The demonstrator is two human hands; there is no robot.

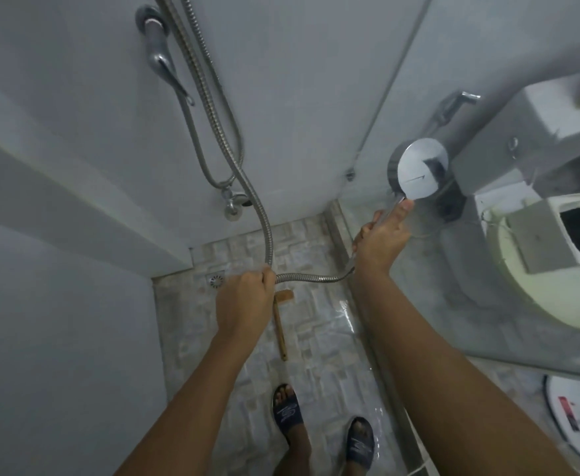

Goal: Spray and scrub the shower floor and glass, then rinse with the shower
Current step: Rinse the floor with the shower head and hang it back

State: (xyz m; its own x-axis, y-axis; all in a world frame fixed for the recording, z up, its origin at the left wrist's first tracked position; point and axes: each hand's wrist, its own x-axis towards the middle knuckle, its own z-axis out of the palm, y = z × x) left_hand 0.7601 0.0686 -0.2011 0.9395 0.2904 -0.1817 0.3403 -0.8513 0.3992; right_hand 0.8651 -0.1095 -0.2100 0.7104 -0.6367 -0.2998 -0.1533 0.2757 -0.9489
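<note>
My right hand (381,238) grips the handle of the chrome shower head (419,168), whose round face is turned toward the glass panel (488,286) on the right. My left hand (245,297) holds the metal shower hose (268,221), which loops up to the wall fitting. On the wet stone-pattern floor (316,338) lies a wooden scrub brush (281,324), just below my left hand. The glass looks wet and streaked.
A chrome tap lever (165,63) and a hose outlet (233,204) sit on the back wall. A round floor drain (216,280) lies in the left corner. My feet in dark slippers (287,410) stand at the bottom. A toilet (549,269) shows through the glass.
</note>
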